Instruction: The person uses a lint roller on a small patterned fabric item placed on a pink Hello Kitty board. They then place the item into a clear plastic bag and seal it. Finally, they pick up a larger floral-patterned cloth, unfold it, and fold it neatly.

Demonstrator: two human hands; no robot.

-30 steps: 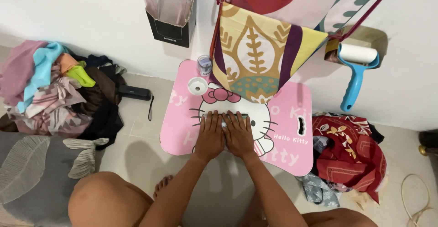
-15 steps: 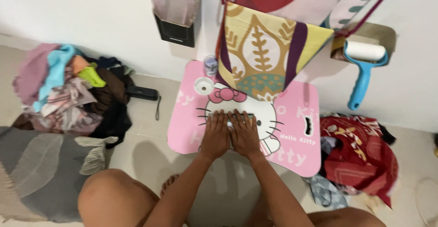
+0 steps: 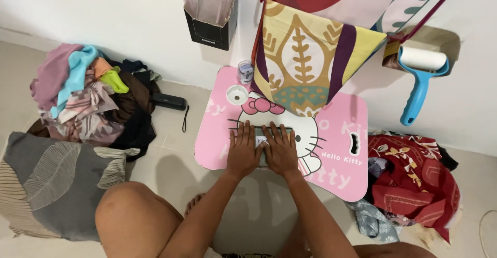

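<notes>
Both hands, left hand [image 3: 243,152] and right hand [image 3: 282,150], press flat, fingers extended, on a small dark folded item [image 3: 262,140] at centre frame on the pink bench [image 3: 336,170], grasping nothing. Judged step: flattening; any further smoothing calls for even downward pressure.

Two hands, the left hand [image 3: 244,152] and the right hand [image 3: 281,151], pressed flat side by side on one small dark folded item [image 3: 261,142] at mid-frame, atop one pink lap table [image 3: 336,172] bearing one small jar [image 3: 245,72] and one round white cup recess [image 3: 237,95]. Two heaps of clothes: one mixed pile [image 3: 85,100] at the left, one red patterned pile [image 3: 417,183] at the lower right. Also one grey leaf-print cushion [image 3: 49,183] lower left, one black box [image 3: 212,30] at the top, one blue lint roller [image 3: 422,76] upper right, one hanging patterned cloth [image 3: 310,61], one black pouch [image 3: 168,101].
</notes>
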